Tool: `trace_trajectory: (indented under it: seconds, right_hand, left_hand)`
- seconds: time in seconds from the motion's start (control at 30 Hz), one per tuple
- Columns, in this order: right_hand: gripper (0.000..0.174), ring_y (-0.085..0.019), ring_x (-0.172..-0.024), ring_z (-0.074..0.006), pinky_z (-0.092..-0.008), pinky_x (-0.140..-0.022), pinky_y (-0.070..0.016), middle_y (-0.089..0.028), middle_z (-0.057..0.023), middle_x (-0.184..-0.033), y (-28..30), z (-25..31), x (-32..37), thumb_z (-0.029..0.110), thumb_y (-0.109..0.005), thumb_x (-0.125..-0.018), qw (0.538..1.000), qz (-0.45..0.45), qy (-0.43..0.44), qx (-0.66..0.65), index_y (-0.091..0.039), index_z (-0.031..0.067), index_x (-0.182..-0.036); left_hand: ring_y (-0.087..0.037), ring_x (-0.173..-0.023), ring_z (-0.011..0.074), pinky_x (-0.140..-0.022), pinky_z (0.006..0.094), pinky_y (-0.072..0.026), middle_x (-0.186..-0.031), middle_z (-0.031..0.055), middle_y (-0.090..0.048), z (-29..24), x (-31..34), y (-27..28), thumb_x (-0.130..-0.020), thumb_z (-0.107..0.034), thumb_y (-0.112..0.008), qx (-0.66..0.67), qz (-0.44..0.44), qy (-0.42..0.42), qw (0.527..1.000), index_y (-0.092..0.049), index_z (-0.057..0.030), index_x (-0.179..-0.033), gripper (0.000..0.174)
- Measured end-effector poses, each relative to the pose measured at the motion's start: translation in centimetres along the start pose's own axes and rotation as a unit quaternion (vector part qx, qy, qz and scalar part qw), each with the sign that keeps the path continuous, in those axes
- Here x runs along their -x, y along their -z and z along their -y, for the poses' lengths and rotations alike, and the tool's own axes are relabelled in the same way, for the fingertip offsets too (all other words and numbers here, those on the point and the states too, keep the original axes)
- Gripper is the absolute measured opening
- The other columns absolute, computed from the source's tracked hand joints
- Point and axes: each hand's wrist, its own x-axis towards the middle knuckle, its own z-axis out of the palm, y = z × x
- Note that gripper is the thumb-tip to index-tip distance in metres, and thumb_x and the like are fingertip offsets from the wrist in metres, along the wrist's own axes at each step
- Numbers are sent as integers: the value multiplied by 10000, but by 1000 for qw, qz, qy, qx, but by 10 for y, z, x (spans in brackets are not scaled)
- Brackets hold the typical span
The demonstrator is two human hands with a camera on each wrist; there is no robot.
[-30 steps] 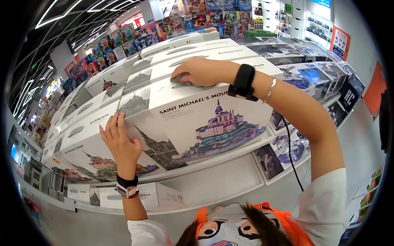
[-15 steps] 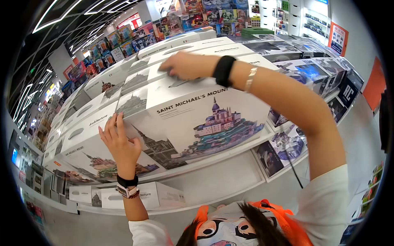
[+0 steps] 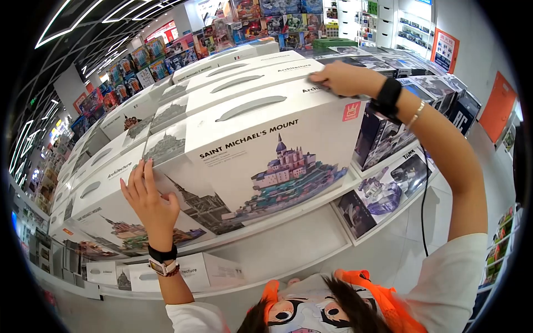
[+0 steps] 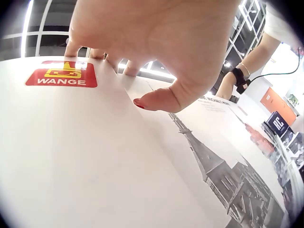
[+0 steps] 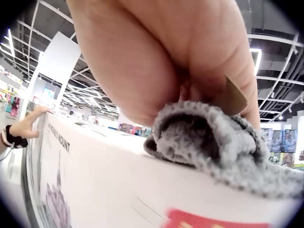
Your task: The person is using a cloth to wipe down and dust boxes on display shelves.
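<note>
A large white Saint Michael's Mount box (image 3: 222,175) faces me, with a grey carry handle (image 3: 251,108) on its top. My right hand (image 3: 354,81) grips a folded grey fluffy cloth (image 5: 202,137) and presses it on the box top near the right end. A small stiff tag (image 5: 233,96) shows beside the cloth in the right wrist view. My left hand (image 3: 150,206) rests at the box's left end, fingertips over the top edge and thumb against the front. In the left wrist view, a red WANGE logo (image 4: 64,75) lies under that hand.
More white Architecture boxes (image 3: 102,188) stand to the left and behind. Toy boxes (image 3: 383,191) fill the shelves at right. A white shelf ledge (image 3: 294,244) runs below, with smaller boxes (image 3: 166,275) at its left. A black cable (image 3: 425,205) hangs from my right wrist.
My right hand has moved with the cloth from around the handle, first slightly left, then right to the box's far right end. The left hand stays on the box edge.
</note>
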Motion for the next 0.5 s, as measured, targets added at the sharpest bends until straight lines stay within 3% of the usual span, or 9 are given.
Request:
trace_trajectory:
  seconds: [0.03,0.13,0.23,0.3,0.4,0.43,0.5]
  right_hand:
    - [274,-629,-797,-373,-457,-704,-506,-620,-175,-825,-6,-16,14,6,-506,-789,999,-47,0,-27,-593,111,-1026]
    - [237,-610,-812,-408,-459,-723,-501,-620,-196,-858,-17,-44,35,3,-540,-776,988,-136,0,-75,-629,63,-987]
    - [280,-595,-879,-425,-454,-769,-481,-626,-228,-983,-8,-19,31,40,-541,-846,995,-77,-65,16,-632,87,-1107]
    - [247,-595,-872,-429,-455,-758,-480,-625,-232,-971,-28,-7,13,30,-541,-831,992,-113,-48,6,-632,69,-1057]
    - [155,-608,-821,-421,-452,-713,-489,-628,-238,-895,-28,41,-20,6,-527,-792,980,-182,51,-61,-618,29,-916]
    - [164,-623,-786,-401,-450,-704,-499,-630,-237,-847,-11,70,-33,11,-523,-771,992,-109,28,-64,-634,37,-889]
    - [195,-629,-773,-402,-434,-736,-514,-640,-235,-843,-2,117,-58,7,-515,-741,984,-110,58,-130,-655,40,-872]
  left_hand:
    - [-406,-1265,291,-1139,517,-151,-1322,99,-477,0,0,-1,-596,-48,-540,1,-5,-3,1000,-445,-98,-1331,743]
    - [-405,-1265,292,-1139,519,-148,-1324,101,-476,1,1,-1,-600,-50,-542,7,-10,-7,1000,-443,-97,-1335,743]
    - [-401,-1267,293,-1139,523,-142,-1324,103,-474,2,3,-2,-602,-52,-544,17,-13,-3,1000,-443,-95,-1336,742]
    - [-400,-1268,293,-1139,525,-139,-1323,104,-474,1,0,-2,-601,-53,-544,21,-17,-4,1000,-444,-94,-1335,741]
    - [-410,-1248,292,-1132,545,-148,-1300,102,-479,-2,0,-2,-589,-58,-551,14,-20,6,1000,-462,-105,-1313,731]
    - [-408,-1249,293,-1134,547,-146,-1299,102,-479,-3,0,-1,-587,-59,-549,12,-18,8,1000,-463,-104,-1310,730]
    - [-407,-1249,293,-1136,548,-143,-1298,102,-480,-3,-1,0,-585,-59,-546,10,-22,7,1000,-464,-102,-1307,728]
